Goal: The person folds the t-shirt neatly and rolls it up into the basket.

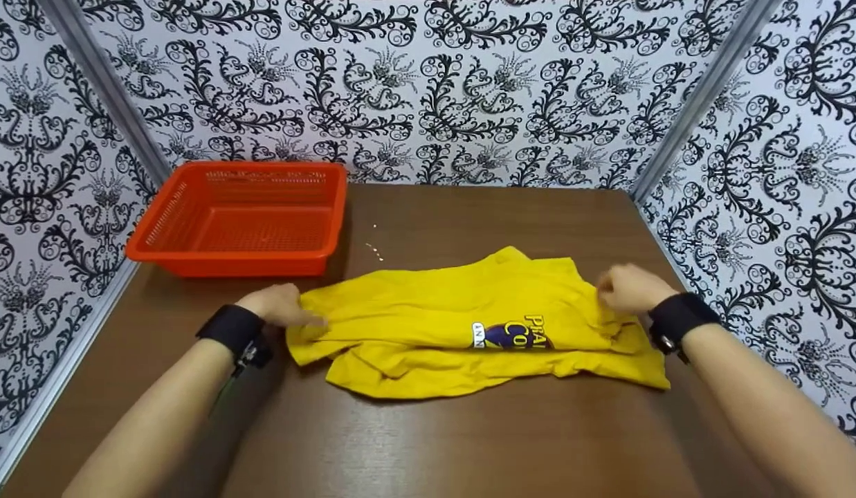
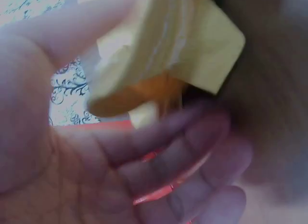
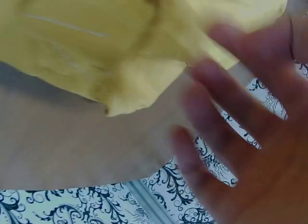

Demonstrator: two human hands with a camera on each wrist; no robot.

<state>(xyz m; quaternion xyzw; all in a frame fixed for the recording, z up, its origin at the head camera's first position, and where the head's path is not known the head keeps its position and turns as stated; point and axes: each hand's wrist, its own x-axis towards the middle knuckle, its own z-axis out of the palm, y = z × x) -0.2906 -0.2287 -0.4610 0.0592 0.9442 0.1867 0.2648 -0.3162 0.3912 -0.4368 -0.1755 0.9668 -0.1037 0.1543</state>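
Note:
A yellow T-shirt (image 1: 428, 311) with a printed purple logo lies on the table, its near part rumpled and a sleeve end at the left. At the shirt's left end is my left hand (image 1: 279, 306), the thumb over the cloth. In the left wrist view the yellow fabric (image 2: 211, 50) comes between the thumb and the loosely bent fingers (image 2: 168, 171), with a gap to the fingers. My right hand (image 1: 632, 287), blurred, is at the right end of the shirt. Its fingers (image 3: 231, 98) are spread beside the cloth in the right wrist view.
An orange-red plastic basket (image 1: 237, 266) with slotted sides stands at the back left of the brown table (image 1: 428, 443). Small pale specks (image 1: 374, 250) show near it. Walls with black scroll patterns (image 1: 400, 83) enclose the table at the back and sides.

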